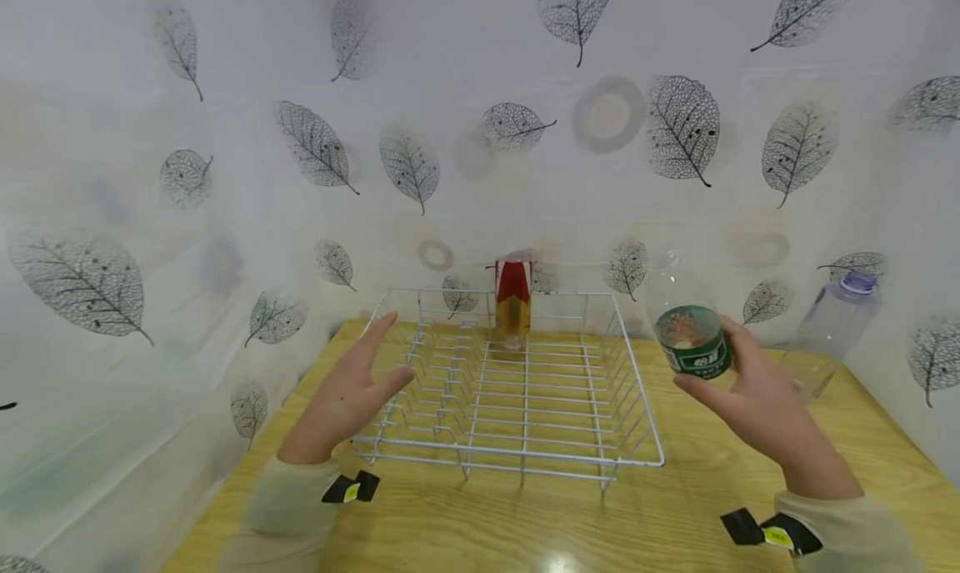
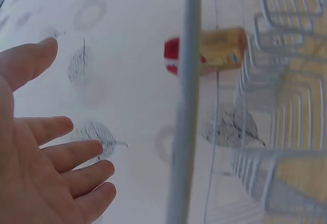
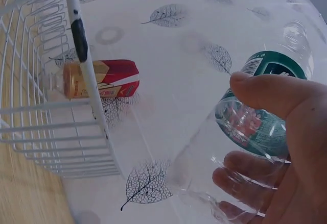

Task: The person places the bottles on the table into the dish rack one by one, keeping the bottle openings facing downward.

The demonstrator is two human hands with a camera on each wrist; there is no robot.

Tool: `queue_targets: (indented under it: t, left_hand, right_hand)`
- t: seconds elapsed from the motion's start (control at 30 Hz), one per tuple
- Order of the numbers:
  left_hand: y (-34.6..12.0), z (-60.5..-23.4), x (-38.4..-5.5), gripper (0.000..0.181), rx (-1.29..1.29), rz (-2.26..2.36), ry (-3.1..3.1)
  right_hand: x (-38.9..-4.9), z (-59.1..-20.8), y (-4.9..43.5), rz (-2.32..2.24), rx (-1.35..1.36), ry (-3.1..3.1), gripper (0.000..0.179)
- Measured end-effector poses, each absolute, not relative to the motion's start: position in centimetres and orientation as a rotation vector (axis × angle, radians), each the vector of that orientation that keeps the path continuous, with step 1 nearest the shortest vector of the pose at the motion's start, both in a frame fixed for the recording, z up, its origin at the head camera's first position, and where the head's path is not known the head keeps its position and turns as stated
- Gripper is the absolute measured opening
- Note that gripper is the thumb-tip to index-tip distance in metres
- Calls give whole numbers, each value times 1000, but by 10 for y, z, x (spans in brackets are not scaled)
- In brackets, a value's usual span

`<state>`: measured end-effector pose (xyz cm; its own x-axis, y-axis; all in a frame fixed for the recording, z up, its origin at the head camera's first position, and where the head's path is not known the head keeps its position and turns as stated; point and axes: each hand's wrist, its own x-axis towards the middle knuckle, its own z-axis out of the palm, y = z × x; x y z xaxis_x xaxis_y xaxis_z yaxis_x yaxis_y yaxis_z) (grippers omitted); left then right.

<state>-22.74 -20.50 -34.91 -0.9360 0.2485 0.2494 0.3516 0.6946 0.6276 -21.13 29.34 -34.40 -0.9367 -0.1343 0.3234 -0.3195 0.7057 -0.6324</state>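
My right hand [image 1: 772, 398] grips a clear plastic bottle [image 3: 199, 160] with a green label [image 1: 693, 344], thumb on one side and fingers on the other. It holds the bottle tilted, off the right side of a white wire dish rack [image 1: 525, 454]. At the rack's left side my left hand [image 1: 341, 398] is spread with nothing in it; its fingers [image 2: 79, 155] are apart in the left wrist view. A red and gold container [image 1: 513, 298] stands upright at the rack's far end, its clear, narrower end down.
Behind my right hand, a clear bottle with a purple cap [image 1: 836, 327] leans on the right of the wooden table [image 1: 450, 523]. A pale leaf-printed sheet [image 1: 465, 189] rises along the table's back and sides. Upright wire dividers [image 1: 453, 389] line the rack's left half.
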Motion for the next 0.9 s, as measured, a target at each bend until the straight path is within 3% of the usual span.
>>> queue_targets:
  t: [0.33, 0.67, 0.9]
  left_hand:
    - [-148, -335, -221, 95, -710, -789, -2590]
    - [-101, -321, -209, 109, -934, -576, -2331]
    - [-74, -329, -203, 107, -991, -408, -2325]
  right_hand:
    - [-218, -339, 253, 829, 511, -2623, 84]
    - [-222, -342, 218, 509, 631, -2604, 85]
    - [-219, -347, 196, 343, 743, -2548, 87]
